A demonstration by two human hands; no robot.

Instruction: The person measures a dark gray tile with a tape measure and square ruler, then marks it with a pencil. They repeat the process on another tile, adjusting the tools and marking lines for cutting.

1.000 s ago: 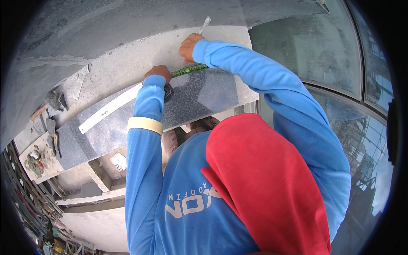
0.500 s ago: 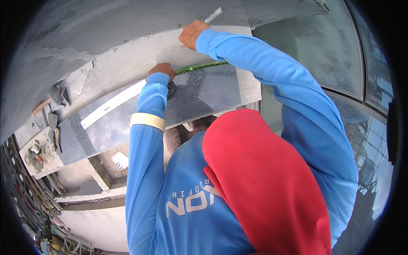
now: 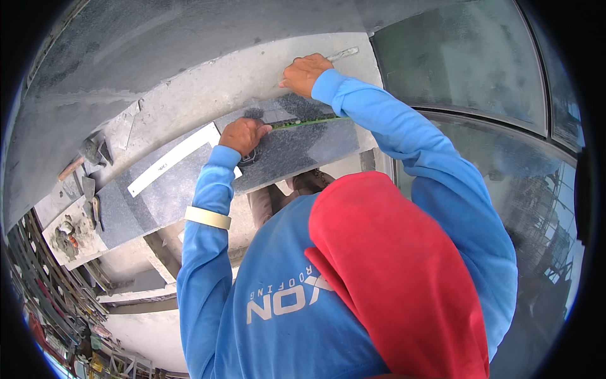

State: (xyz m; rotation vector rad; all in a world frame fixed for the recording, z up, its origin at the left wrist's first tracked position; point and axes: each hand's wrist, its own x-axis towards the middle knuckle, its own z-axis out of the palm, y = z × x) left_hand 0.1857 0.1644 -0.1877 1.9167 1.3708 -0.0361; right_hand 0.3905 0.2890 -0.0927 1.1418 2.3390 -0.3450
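Observation:
My left hand [image 3: 243, 136] is closed at the near-left end of a narrow green strip [image 3: 309, 121] with dark marks, its thumb on that end. The strip lies along a speckled dark grey slab [image 3: 309, 148]. Just below this hand sits a dark round object [image 3: 251, 156], partly hidden by it. My right hand [image 3: 305, 74] grips a thin, flat, greyish bar [image 3: 344, 54], which sticks out on both sides of the fist above the far side of the slab. A flat white strip [image 3: 170, 165] rests on the slab to the left and runs up to my left wrist.
Left of the slab lie a hammer [image 3: 72, 167], a trowel [image 3: 88, 187] and a pair of pliers-like handles [image 3: 97, 211]. Mortar clumps [image 3: 65, 239] are at the slab's left end. A grey wall [image 3: 189, 38] rises behind; glass panels [image 3: 467, 69] stand right. Long bars [image 3: 38, 271] pile up lower left.
My right hand has come nearer to the slab with the bar. My left hand has turned, showing its thumb on the green strip's end. The whole view has shifted slightly.

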